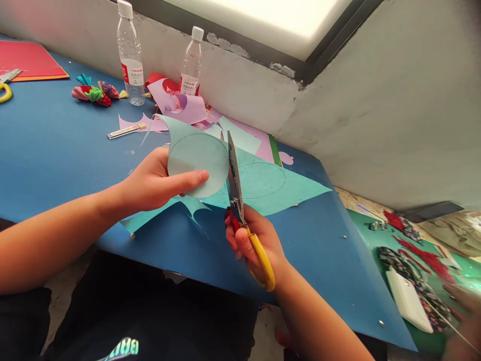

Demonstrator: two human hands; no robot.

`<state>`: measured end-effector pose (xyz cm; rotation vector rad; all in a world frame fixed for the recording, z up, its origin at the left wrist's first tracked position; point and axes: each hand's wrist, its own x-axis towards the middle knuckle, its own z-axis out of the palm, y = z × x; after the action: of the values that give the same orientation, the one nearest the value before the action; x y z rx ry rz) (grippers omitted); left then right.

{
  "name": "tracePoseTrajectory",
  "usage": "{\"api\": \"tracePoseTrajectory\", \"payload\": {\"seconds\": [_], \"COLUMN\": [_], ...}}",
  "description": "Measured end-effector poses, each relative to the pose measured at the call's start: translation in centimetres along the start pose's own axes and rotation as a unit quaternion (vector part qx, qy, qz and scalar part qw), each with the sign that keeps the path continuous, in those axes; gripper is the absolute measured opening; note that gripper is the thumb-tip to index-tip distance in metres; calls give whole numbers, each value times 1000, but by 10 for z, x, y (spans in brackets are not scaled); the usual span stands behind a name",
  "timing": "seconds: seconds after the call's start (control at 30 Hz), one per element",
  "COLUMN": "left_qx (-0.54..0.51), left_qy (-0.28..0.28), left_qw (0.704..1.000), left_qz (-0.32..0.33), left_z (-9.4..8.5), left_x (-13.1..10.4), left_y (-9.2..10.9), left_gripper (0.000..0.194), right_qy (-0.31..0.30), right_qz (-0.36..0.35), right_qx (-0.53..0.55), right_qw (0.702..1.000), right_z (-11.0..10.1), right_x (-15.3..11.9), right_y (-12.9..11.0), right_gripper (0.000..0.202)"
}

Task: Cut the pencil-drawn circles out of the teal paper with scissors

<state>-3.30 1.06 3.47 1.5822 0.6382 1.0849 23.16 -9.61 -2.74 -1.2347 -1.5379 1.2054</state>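
Observation:
My left hand [158, 180] pinches a sheet of light teal paper [263, 188], thumb on top of a circle [199, 160] drawn on it. The circle's lower edge is cut round, while its upper part still joins the sheet. A second circle outline shows on the paper farther right. My right hand [259, 240] grips scissors [236, 195] with yellow and red handles. Their blades are parted and point up and away, at the right edge of the circle. Curled teal offcuts [193, 205] hang below my left hand.
Two water bottles [131, 75] stand by the wall, near purple paper scraps [184, 105] and bunched colourful fabric [93, 94]. A blade-like strip [127, 131] lies on the blue table [67, 150]. Red paper [30, 60] and other scissors [6, 90] are left. A green table [372, 250] adjoins at right.

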Motion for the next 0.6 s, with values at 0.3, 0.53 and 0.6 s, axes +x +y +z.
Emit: {"api": "tracePoseTrajectory", "payload": {"seconds": [0.3, 0.53, 0.6], "left_qx": [-5, 12, 11], "left_qy": [1, -2, -5], "left_qw": [1000, 1000, 1000], "left_qz": [0, -3, 4], "left_z": [0, 2, 2], "left_x": [0, 2, 2], "left_y": [0, 6, 7], "left_gripper": [46, 37, 41], "right_qy": [4, 5, 6], "right_qz": [2, -1, 2], "right_qx": [3, 9, 11], "right_qw": [1000, 1000, 1000], "right_z": [0, 1, 1], "right_x": [1, 1, 0], "right_y": [1, 1, 1], "right_gripper": [77, 77, 78]}}
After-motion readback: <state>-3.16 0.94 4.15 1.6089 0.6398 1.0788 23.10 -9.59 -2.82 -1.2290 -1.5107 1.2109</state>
